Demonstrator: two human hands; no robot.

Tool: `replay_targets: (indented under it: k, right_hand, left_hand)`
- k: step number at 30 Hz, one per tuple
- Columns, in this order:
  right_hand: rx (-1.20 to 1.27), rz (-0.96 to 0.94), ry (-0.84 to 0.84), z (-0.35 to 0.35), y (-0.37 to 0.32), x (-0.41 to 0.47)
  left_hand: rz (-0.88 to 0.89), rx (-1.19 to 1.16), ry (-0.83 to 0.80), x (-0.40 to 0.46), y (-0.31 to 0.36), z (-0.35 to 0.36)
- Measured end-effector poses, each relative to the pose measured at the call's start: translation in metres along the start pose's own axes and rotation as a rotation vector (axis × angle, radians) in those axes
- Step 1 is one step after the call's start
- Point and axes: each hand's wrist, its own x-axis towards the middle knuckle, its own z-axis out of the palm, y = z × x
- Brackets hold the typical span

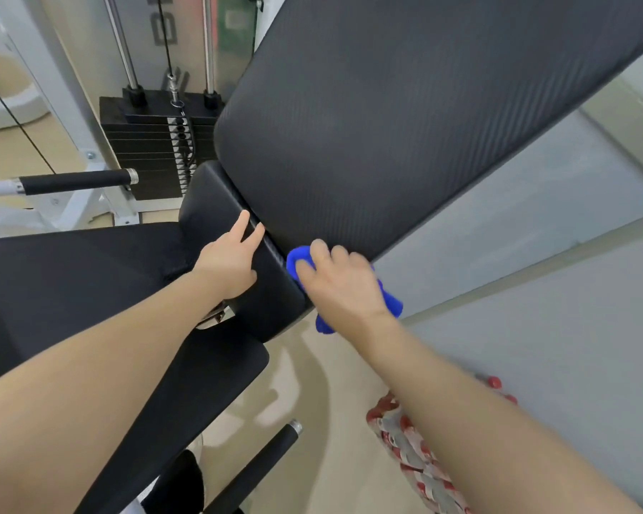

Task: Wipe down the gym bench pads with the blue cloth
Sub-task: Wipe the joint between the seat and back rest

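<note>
A large black ribbed back pad [405, 116] slopes up to the upper right. Below it lies a smaller black seat pad [234, 231], with a flat black pad [71, 276] to its left. My right hand [340, 280] grips the bunched blue cloth [297, 261] and holds it against the back pad's lower edge, beside the seat pad's right side. Part of the cloth hangs below my wrist. My left hand [232, 254] rests on the seat pad with straight fingers reaching to the gap between the two pads.
A black weight stack [156, 142] with chrome guide rods stands behind the bench. Padded handles [75, 181] [257, 473] stick out at left and bottom. A red and white rope [412, 450] lies on the beige floor at lower right. Grey mats [535, 254] cover the right.
</note>
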Motion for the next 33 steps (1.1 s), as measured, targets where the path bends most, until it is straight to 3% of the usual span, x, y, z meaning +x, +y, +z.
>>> replay_targets:
  k: [4, 6, 12, 16, 22, 27, 33]
  right_hand:
    - [0.037, 0.31, 0.249, -0.023, 0.049, 0.031]
    - [0.046, 0.36, 0.291, -0.022, 0.045, 0.035]
    - [0.043, 0.187, -0.087, 0.005, -0.031, 0.022]
    - [-0.023, 0.003, -0.132, 0.012, -0.039, 0.022]
    - [-0.051, -0.09, -0.076, 0.004, -0.03, 0.044]
    - [0.145, -0.118, -0.176, 0.008, -0.045, 0.129]
    - [0.035, -0.074, -0.134, 0.012, -0.044, 0.111]
  left_hand:
    - [-0.024, -0.118, -0.035, -0.001, -0.004, -0.002]
    - [-0.032, -0.13, -0.017, 0.0, -0.006, 0.001]
    - [-0.006, -0.028, 0.066, 0.005, -0.016, 0.002]
    - [0.079, -0.037, 0.155, 0.008, -0.023, 0.002]
    - [0.229, -0.093, 0.365, 0.016, -0.039, 0.001]
    - [-0.028, -0.704, 0.348, 0.04, -0.053, -0.005]
    - [-0.105, -0.683, 0.217, 0.054, -0.078, -0.012]
